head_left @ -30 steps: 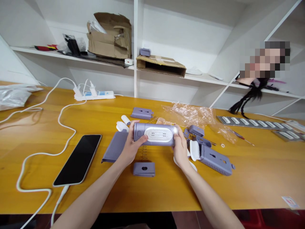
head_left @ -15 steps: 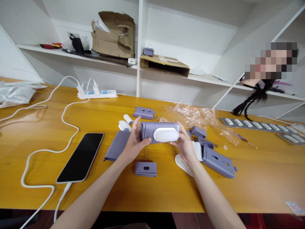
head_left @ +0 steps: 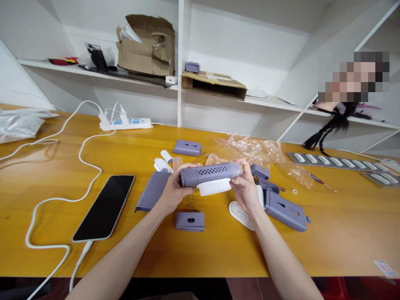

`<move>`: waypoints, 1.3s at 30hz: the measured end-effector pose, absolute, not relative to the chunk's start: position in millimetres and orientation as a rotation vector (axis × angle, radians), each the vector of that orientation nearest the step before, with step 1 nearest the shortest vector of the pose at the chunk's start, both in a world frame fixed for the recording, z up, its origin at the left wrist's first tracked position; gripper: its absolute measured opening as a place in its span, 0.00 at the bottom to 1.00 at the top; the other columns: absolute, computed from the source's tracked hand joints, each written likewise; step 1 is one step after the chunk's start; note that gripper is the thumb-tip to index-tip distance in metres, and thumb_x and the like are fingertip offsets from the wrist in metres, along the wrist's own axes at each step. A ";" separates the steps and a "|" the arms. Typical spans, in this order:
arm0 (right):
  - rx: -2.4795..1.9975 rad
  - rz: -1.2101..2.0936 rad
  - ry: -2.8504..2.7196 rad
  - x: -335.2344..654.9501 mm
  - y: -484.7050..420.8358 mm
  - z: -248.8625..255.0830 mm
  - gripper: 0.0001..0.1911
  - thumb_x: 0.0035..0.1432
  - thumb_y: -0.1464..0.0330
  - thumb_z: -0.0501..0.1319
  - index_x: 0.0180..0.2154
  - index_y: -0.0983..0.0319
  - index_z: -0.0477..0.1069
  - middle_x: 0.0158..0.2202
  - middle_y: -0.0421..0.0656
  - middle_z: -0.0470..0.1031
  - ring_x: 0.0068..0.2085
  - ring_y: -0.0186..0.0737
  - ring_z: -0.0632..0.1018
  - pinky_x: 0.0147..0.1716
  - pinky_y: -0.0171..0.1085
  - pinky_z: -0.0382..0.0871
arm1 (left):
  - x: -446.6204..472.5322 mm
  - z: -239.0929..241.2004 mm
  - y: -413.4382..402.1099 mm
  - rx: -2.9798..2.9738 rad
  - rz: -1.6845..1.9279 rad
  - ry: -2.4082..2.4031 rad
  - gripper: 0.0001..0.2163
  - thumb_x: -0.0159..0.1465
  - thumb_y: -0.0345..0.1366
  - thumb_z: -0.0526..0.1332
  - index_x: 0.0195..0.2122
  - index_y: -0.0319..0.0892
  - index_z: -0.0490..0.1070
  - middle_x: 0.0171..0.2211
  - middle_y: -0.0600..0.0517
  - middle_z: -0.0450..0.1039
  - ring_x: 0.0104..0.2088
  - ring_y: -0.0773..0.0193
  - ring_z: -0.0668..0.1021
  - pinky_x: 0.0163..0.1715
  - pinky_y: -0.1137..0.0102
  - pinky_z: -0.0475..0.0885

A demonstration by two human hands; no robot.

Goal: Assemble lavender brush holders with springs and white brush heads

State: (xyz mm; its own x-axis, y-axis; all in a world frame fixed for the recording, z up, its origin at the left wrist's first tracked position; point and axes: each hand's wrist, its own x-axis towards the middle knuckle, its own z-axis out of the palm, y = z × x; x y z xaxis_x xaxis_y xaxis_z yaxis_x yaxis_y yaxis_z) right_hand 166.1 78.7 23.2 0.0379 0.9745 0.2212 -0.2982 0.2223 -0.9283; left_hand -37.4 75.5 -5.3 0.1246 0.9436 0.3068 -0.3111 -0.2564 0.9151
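Both hands hold a purple plastic brush unit above the table, its long side with small round holes facing me and a white bristle head pointing down. My left hand is closed around its left end; my right hand grips the right end. Below it on the table lie a thin coil spring and a small purple block with a black oval. A ridged purple cover is beside my left wrist. Near my right wrist are a white bristle pad and a slotted purple housing.
A black-screened phone with a white cable lies at left, near a power strip. Behind are another purple housing and clear plastic wrap. At right are a screwdriver and a grey strip of white parts.
The brush unit has been rotated in both hands: its white oval face was toward me before, and now the bristles point down and the perforated side shows.
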 end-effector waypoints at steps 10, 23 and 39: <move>-0.985 1.315 -1.025 165.9 75.4 25.0 0.22 0.49 0.62 0.60 0.48 0.53 0.68 0.45 0.39 0.70 0.29 0.32 0.70 0.24 0.32 0.70 | -38.5 13.4 69.5 0.832 1.337 0.896 0.30 0.50 0.34 0.61 0.55 0.57 0.58 0.46 0.55 0.68 0.34 0.67 0.74 0.28 0.73 0.72; -1.099 1.150 -1.188 160.5 77.3 19.9 0.23 0.47 0.62 0.64 0.47 0.57 0.68 0.29 0.36 0.70 0.19 0.28 0.70 0.21 0.32 0.63 | -50.4 17.4 78.0 0.516 1.047 0.827 0.23 0.56 0.54 0.54 0.45 0.42 0.66 0.38 0.47 0.74 0.25 0.62 0.79 0.18 0.76 0.72; -1.286 1.046 -1.293 158.6 83.3 7.6 0.31 0.47 0.63 0.63 0.55 0.54 0.61 0.56 0.45 0.64 0.35 0.38 0.77 0.36 0.40 0.68 | -61.3 20.2 86.2 0.512 1.723 0.921 0.18 0.46 0.30 0.64 0.38 0.48 0.63 0.38 0.58 0.69 0.32 0.72 0.74 0.26 0.79 0.70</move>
